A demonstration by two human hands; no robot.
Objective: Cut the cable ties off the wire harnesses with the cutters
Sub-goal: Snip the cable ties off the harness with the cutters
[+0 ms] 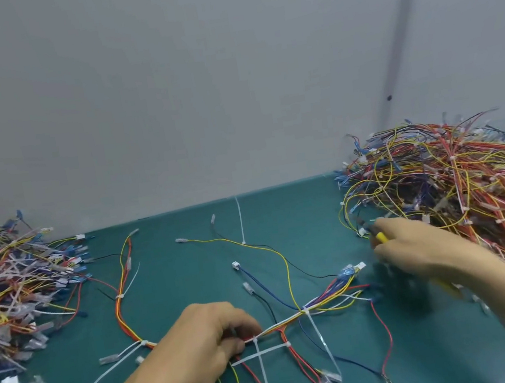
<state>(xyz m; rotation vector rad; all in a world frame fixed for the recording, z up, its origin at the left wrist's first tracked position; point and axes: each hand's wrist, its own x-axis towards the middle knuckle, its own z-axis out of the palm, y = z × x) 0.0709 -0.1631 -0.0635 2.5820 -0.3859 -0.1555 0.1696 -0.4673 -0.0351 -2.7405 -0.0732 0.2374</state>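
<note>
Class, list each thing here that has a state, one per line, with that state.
cable ties: fastened round the wire harness, uncut.
wire harness: spread on the table.
left hand: pinching the wire harness.
right hand: gripping the cutters.
cutters: held away from the wire harness; blades blurred.
left pile: heaped, tangled.
right pile: heaped, tangled.

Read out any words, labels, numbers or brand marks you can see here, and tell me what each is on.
No text can be read anywhere in this view.
The cutters in the right hand: motion-blurred, no mark legible.
The white connector on the wire harness: no print visible.
The wall: no sign or label.
</note>
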